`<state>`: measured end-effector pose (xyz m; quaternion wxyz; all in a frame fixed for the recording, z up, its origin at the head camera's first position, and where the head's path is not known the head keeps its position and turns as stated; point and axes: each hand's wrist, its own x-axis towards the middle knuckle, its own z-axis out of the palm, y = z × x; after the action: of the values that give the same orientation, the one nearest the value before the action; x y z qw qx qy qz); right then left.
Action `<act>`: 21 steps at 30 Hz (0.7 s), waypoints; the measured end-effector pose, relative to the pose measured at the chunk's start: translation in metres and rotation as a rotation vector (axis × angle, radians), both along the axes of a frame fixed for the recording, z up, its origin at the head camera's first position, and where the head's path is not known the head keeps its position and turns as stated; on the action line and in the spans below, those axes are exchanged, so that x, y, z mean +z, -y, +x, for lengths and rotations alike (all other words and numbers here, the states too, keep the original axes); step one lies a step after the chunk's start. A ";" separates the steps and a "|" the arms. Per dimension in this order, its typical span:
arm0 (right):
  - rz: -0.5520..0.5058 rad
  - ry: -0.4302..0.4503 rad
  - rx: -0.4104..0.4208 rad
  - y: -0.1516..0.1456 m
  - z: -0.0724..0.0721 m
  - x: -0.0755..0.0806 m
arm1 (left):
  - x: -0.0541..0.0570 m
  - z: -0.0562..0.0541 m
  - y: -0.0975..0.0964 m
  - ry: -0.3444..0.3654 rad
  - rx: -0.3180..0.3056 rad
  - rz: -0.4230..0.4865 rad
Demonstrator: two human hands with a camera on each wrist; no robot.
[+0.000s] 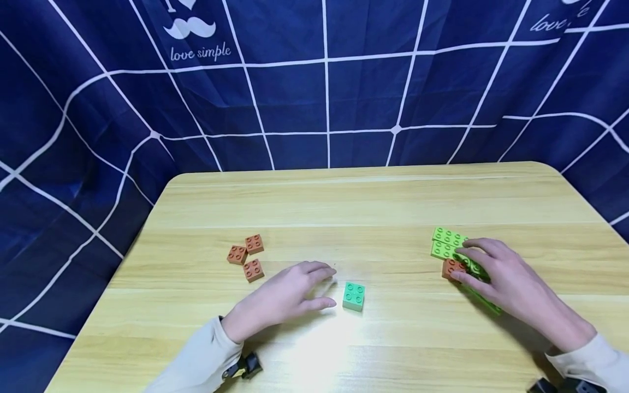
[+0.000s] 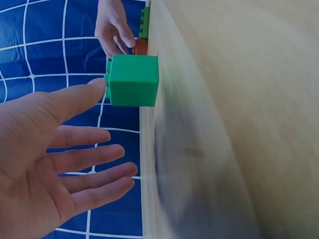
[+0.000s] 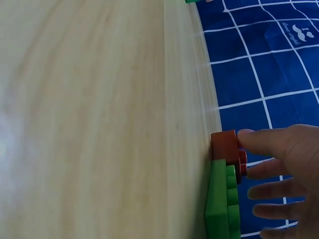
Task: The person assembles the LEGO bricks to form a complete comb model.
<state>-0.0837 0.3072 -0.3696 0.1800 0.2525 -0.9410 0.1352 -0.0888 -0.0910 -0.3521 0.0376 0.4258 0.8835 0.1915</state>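
Tabletop [image 1: 354,204] with green brick [image 1: 354,296] beside left hand [image 1: 285,293]

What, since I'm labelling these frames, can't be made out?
Head view: parts of the lime bricks, covered by the right hand.
Left wrist view: apparently part of the red brick near that hand, behind the green brick.
Right wrist view: most of the green brick, cut off by the top edge.

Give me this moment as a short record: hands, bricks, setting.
Left hand: beside the green brick, not holding it
Right hand: over the lime-green bricks, thumb at a single red-brown brick; contact unclear
Left cluster: three red-brown bricks, lying loosely, studs up
Surface: wooden table
Backdrop: blue cloth with white grid lines
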 end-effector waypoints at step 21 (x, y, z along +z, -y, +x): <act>0.017 -0.050 0.034 0.002 0.002 -0.004 | 0.006 -0.003 -0.025 -0.033 -0.084 0.016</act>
<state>-0.0817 0.3055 -0.3739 0.1989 0.2733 -0.9330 0.1238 -0.0914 -0.0656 -0.3461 0.0274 0.4660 0.8637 0.1899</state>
